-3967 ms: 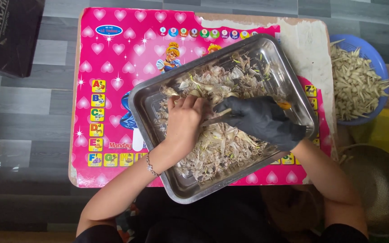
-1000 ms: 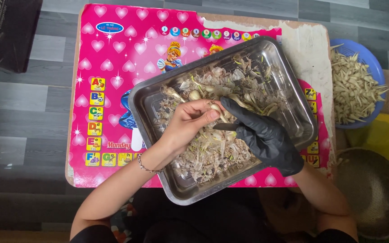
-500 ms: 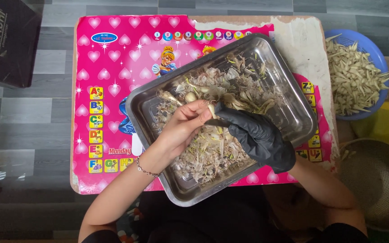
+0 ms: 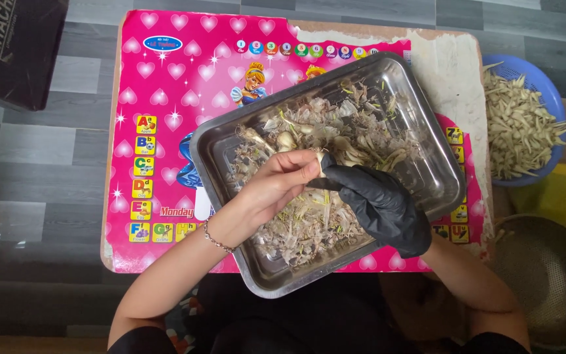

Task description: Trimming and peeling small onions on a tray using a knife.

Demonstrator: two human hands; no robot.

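A steel tray (image 4: 440,164) lies tilted on a small table, filled with pale skins, stalks and small bulbs (image 4: 335,144). My bare left hand (image 4: 276,183) with a bracelet pinches a small pale bulb (image 4: 320,160) over the tray's middle. My right hand (image 4: 378,200) in a black glove meets it fingertip to fingertip on the same bulb. Both forearms reach in from the bottom edge.
The table is covered by a pink picture mat (image 4: 165,85) with hearts and letter squares. A blue basket (image 4: 525,124) of pale strips sits at right, a yellow container (image 4: 565,190) and a metal strainer bowl (image 4: 551,282) below it. A dark box (image 4: 14,46) stands at top left.
My hands rose from the pile, where they were pressing into the scraps, and now pinch one small bulb between them. The view shifted slightly.
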